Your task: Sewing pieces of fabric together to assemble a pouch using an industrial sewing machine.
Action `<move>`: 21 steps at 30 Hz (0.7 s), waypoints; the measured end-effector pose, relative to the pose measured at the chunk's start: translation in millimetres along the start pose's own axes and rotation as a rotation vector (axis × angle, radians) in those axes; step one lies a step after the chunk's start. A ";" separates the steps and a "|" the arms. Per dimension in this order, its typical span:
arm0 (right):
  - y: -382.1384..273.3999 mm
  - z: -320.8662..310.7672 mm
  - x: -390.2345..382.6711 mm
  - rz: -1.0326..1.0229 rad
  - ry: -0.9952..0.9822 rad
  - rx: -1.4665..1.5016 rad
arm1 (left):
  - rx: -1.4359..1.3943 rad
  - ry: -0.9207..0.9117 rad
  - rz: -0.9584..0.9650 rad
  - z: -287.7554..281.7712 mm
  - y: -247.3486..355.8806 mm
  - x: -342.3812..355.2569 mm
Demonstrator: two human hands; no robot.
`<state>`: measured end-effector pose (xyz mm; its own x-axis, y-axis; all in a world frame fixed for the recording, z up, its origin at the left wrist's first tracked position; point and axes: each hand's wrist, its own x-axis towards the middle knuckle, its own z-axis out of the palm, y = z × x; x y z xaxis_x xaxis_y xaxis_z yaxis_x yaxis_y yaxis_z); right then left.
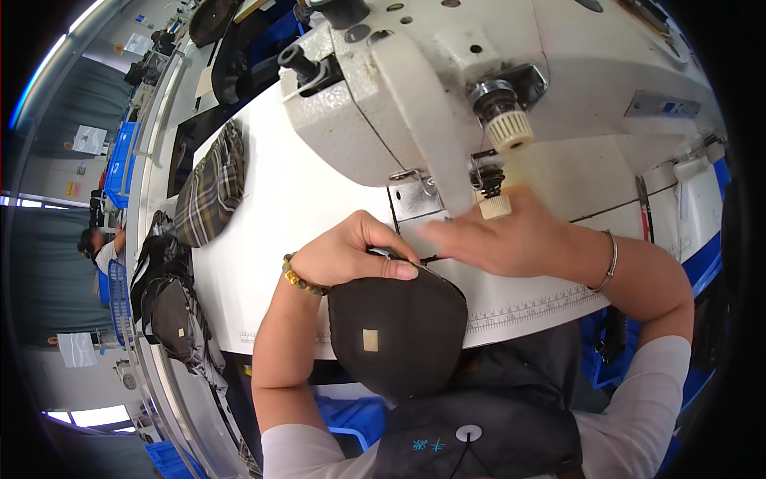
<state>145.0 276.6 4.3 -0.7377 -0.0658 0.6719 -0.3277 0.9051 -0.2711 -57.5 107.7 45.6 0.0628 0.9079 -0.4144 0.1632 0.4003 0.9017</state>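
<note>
A dark brown fabric piece (pixel 399 327) with a small tan patch lies over the near edge of the white sewing table (pixel 287 207). My left hand (pixel 355 251) presses down on its upper edge, fingers curled over it, a bead bracelet on the wrist. My right hand (pixel 495 239) is blurred and reaches left toward the needle area below the white sewing machine (pixel 479 80), its fingertips near the fabric's top edge and a thin dark thread. Whether it pinches anything is unclear. A metal bangle circles the right wrist.
A plaid cloth bundle (pixel 211 188) and dark bags (pixel 163 295) lie at the table's left. Blue crates (pixel 120 160) stand far left, where another person (pixel 100 247) works. A printed ruler strip (pixel 527 307) runs along the table's front edge.
</note>
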 end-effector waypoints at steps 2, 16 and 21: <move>-4.3 -0.5 -2.9 -0.179 -0.012 -0.190 | -0.043 -0.093 0.038 3.7 -0.3 3.0; -7.4 15.7 -12.9 -0.187 -0.192 -0.214 | 1.302 0.800 0.222 12.2 25.9 12.6; -10.0 23.5 -13.6 -0.136 -0.148 -0.229 | 1.200 0.618 0.317 61.0 0.5 8.0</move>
<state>144.5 258.6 -18.3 -0.7794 -0.2381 0.5795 -0.3004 0.9537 -0.0121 3.1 107.6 35.2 -0.1342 0.9722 0.1917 0.9817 0.1040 0.1595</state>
